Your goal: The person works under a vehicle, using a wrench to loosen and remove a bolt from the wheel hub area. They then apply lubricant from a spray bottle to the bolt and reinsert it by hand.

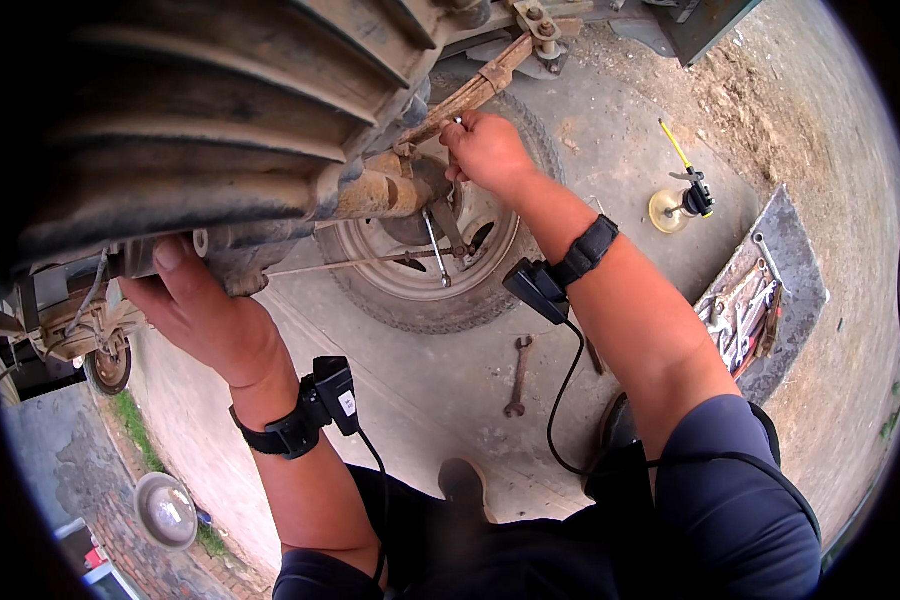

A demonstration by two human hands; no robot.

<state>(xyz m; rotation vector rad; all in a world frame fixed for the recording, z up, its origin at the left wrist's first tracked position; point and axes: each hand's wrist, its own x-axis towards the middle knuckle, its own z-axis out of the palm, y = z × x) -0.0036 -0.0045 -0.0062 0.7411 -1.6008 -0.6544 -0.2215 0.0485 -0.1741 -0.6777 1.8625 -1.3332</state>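
Note:
My left hand point(210, 325) is up against a dirty metal housing point(250, 265) under the vehicle, thumb pressed on it and fingers curled, partly hidden behind it. My right hand point(490, 152) is closed in a pinch beside the rusty leaf spring point(485, 85). A small shiny metal end point(458, 121) shows at its fingertips; what it belongs to is hidden. Below that hand, a chrome wrench point(436, 250) hangs slanted by the axle end point(432, 185), in front of the wheel point(370, 280). A thin rod point(360, 263) runs across the wheel.
On the concrete lies a rusty double-ended wrench point(519, 376). At right are an oil can with a yellow spout point(682, 195) and a metal tray point(795, 300) of wrenches. A round basin point(166, 511) sits at lower left. Cables hang from both wrist devices.

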